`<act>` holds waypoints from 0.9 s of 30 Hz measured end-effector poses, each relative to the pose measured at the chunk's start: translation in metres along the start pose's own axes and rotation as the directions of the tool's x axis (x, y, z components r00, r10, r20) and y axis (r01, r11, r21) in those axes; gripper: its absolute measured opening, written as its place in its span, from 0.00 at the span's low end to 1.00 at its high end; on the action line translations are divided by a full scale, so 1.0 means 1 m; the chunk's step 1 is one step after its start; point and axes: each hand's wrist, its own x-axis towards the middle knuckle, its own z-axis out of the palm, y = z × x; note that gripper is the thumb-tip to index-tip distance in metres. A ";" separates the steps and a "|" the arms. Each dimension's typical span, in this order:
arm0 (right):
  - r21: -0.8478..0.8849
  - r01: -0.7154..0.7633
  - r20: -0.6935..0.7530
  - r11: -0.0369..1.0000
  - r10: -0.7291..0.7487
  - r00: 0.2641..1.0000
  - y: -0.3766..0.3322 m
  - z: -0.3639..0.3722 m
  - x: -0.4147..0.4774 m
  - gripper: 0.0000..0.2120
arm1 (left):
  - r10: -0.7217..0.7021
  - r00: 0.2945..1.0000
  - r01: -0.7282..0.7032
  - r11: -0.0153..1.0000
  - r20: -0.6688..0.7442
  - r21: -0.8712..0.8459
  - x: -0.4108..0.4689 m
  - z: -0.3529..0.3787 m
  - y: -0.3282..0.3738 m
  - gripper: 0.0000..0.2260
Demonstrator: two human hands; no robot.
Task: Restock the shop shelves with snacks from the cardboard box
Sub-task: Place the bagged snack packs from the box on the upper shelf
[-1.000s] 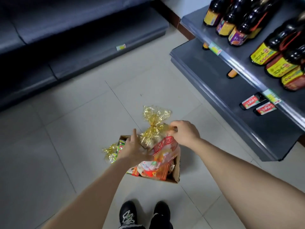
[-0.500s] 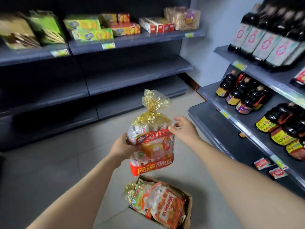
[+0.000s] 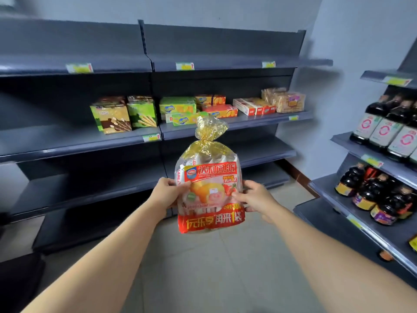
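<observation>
Both the left hand (image 3: 168, 192) and the right hand (image 3: 256, 197) grip the snack bag (image 3: 209, 175) by its sides, upright. This probably suits standing it on the shelf (image 3: 259, 121).

You have the snack bag (image 3: 208, 177) upright in mid-air, facing you, before the grey shop shelves (image 3: 67, 144). Its clear wrap shows small white packets, with red printed bands across the front and base and a gold top tied into a frill. Your left grip (image 3: 167, 193) holds its left edge, your right grip (image 3: 256, 199) the right.
</observation>
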 end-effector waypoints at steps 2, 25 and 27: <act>0.019 0.036 -0.062 0.999 -0.035 0.997 -0.027 0.020 0.013 0.16 | 0.058 0.998 -0.058 0.998 -0.007 -0.036 0.011 -0.027 0.018 0.09; -0.119 0.341 -0.283 0.932 -0.361 0.889 -0.246 0.033 0.239 0.10 | 0.397 0.917 -0.390 0.914 -0.049 0.113 0.230 -0.094 0.217 0.29; -0.134 0.359 -0.308 0.924 -0.383 0.871 -0.265 0.025 0.257 0.11 | 0.430 0.901 -0.421 0.898 -0.053 0.127 0.251 -0.092 0.239 0.28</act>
